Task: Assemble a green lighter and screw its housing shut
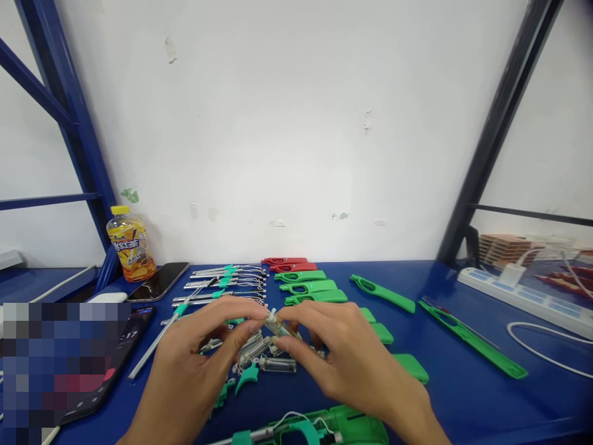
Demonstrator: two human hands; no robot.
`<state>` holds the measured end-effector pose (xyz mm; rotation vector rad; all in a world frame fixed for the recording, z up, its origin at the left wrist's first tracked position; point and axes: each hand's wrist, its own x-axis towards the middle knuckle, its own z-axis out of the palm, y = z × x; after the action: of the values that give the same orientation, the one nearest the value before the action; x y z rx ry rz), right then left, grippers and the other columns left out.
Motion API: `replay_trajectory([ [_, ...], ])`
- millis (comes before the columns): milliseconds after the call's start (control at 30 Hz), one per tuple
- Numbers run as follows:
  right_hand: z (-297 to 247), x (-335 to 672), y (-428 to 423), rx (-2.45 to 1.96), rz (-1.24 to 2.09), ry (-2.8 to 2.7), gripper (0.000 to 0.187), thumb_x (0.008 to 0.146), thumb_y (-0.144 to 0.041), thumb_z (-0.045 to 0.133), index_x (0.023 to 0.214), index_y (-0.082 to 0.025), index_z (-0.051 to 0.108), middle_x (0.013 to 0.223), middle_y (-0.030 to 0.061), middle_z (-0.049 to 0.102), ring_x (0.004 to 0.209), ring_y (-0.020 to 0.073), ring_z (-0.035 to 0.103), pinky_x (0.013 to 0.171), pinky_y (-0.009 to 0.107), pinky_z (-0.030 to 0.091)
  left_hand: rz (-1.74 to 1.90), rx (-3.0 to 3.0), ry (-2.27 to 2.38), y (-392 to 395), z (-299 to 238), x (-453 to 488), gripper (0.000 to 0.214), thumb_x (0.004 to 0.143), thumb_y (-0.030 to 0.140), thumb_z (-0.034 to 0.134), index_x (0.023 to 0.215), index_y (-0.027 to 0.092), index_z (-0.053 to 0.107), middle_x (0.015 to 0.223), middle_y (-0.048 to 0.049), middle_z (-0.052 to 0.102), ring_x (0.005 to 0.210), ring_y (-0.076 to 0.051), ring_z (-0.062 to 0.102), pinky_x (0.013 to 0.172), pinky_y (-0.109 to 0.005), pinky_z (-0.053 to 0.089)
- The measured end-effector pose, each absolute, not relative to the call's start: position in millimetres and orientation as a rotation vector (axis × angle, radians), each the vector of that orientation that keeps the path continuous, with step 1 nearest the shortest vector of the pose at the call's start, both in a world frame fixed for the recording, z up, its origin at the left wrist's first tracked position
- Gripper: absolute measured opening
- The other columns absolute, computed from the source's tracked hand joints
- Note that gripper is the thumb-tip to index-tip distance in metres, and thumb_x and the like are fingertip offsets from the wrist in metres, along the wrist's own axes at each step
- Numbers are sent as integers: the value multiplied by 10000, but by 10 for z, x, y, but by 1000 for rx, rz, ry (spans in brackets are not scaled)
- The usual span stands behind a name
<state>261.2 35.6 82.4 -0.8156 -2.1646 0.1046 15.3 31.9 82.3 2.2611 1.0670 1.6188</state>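
Note:
My left hand and my right hand meet over the middle of the blue table. Both pinch one small clear plastic part between thumb and fingertips, held a little above the surface. Under the hands lie several loose clear tubes and teal trigger pieces. Behind them is a row of metal rods with teal fittings. Green lighter shells and red shells are lined up just beyond my right hand.
An orange drink bottle and a phone stand at the back left, a second phone nearer. A partly built green lighter lies at the front edge. Long green shells, a white power strip and cable lie right.

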Motion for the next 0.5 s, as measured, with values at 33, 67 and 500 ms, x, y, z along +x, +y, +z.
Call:
replay_trajectory([
  [33, 825, 2614, 358, -799, 100, -2166, 148, 1190, -351, 753, 1262, -246, 829, 1078, -22, 915, 832, 168, 802, 729, 317, 504, 1611, 2248, 1072, 319, 816, 149, 157, 1120, 342, 774, 1039, 366, 906, 1012, 46, 913, 683, -136, 789, 565, -176, 637],
  [67, 826, 2614, 358, -784, 95, -2167, 147, 1185, -349, 761, 1253, -240, 831, 1059, -22, 911, 792, 158, 778, 711, 310, 495, 1607, 2236, 1077, 319, 810, 146, 144, 1117, 350, 786, 1047, 368, 910, 1008, 49, 908, 624, -122, 741, 531, -174, 612],
  [500, 826, 2539, 341, -674, 41, -2123, 213, 1177, -364, 758, 1178, -175, 855, 794, -52, 786, 578, 106, 570, 591, 315, 378, 1761, 2158, 1089, 289, 679, 218, 193, 1134, 283, 748, 1077, 418, 874, 1085, 116, 898, 620, -92, 708, 483, -167, 550],
])
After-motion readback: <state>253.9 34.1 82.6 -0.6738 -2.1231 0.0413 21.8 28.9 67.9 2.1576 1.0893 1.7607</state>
